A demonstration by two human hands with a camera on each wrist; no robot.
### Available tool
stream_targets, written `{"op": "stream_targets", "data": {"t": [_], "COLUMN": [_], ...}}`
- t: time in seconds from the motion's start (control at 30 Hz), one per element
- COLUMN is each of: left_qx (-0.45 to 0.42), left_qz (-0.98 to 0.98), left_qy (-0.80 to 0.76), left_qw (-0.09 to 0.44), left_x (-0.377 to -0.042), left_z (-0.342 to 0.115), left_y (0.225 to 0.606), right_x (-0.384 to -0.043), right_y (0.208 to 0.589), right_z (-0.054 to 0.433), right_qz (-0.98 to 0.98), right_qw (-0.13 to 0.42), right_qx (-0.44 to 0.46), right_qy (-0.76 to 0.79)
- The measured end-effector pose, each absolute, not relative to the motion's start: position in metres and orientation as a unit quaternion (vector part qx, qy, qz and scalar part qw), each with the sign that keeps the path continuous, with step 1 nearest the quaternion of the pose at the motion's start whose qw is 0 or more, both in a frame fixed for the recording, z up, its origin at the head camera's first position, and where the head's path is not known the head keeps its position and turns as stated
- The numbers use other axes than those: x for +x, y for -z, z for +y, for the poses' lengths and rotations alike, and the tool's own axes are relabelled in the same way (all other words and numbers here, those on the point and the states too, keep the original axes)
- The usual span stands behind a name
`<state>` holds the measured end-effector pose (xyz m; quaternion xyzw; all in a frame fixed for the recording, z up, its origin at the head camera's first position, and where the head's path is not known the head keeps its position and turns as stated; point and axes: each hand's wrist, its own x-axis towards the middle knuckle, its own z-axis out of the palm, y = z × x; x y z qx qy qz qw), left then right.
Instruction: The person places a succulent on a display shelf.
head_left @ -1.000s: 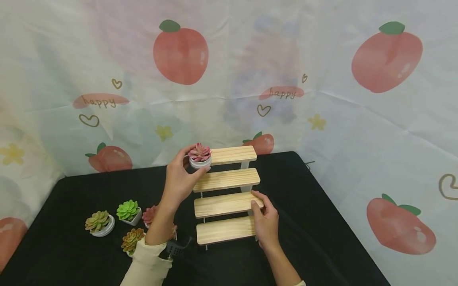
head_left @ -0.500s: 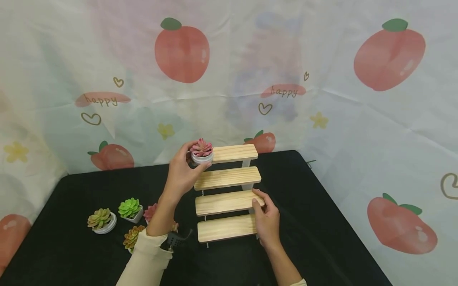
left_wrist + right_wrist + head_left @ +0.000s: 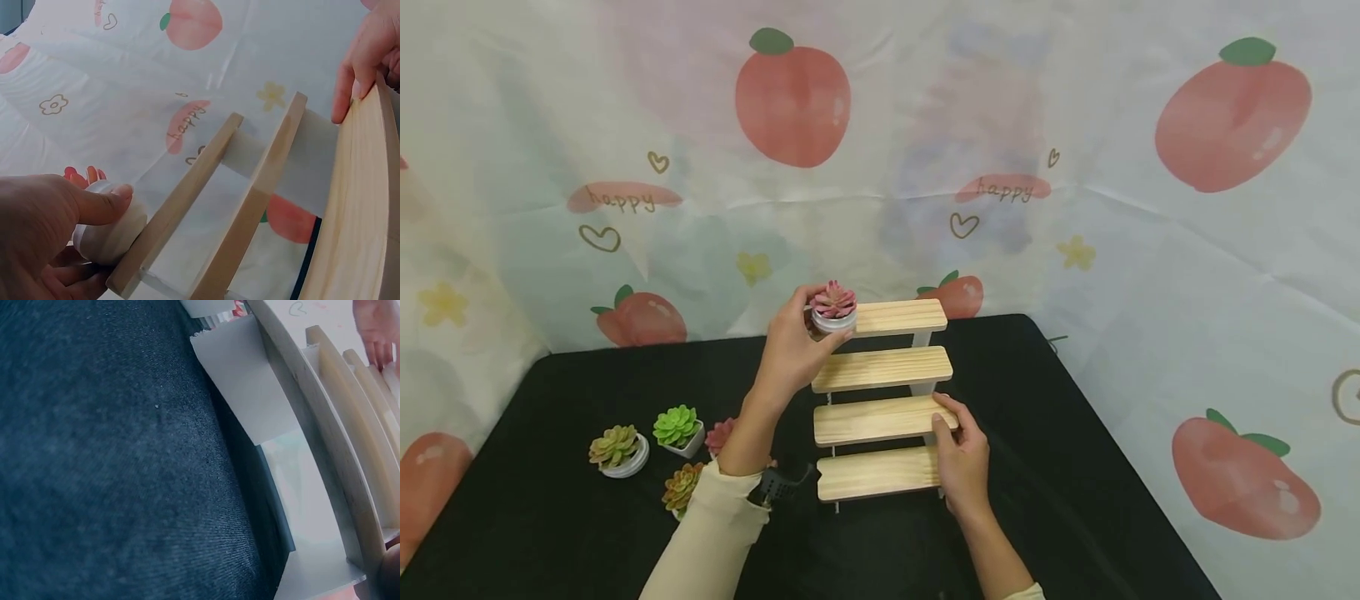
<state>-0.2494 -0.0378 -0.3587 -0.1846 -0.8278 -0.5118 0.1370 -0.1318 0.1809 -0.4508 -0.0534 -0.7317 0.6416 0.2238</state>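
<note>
My left hand grips a small white round pot holding a pink succulent, thumb on the near side. The pot is at the left end of the top board of a four-step wooden shelf stand. In the left wrist view the white pot is right against that board's end; I cannot tell whether its base rests on the wood. My right hand holds the right end of the second board from the bottom, thumb on top. In the right wrist view, the stand's underside and white side supports show.
Left on the black-covered table stand a yellow-green succulent, a bright green one, an orange-brown one and a red-pink one. My left forearm partly covers that group. A fruit-print cloth hangs behind.
My left hand has carried the pink succulent slightly right and farther back along the top board. My right hand keeps its hold on the stand. The head view has shifted a little.
</note>
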Motion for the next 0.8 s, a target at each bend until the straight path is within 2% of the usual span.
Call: {"op": "stream_targets", "data": {"t": [0.57,0.8], "left_qx": [-0.172,-0.166], "left_qz": [-0.846,-0.851], "left_qy": [0.492,0.485], "left_qw": [0.118,0.114], "left_x": [-0.253,-0.254], "left_z": [-0.037,-0.037], "left_y": [0.352,0.351], "right_x": [-0.131,-0.144], "right_y": [0.451,0.480], "right_z": [0.180,0.189], "right_qz": [-0.737,-0.737], "right_qw": [0.217,0.216], "right_qx": [-0.060,-0.063], "right_qy": [-0.637,-0.638]}}
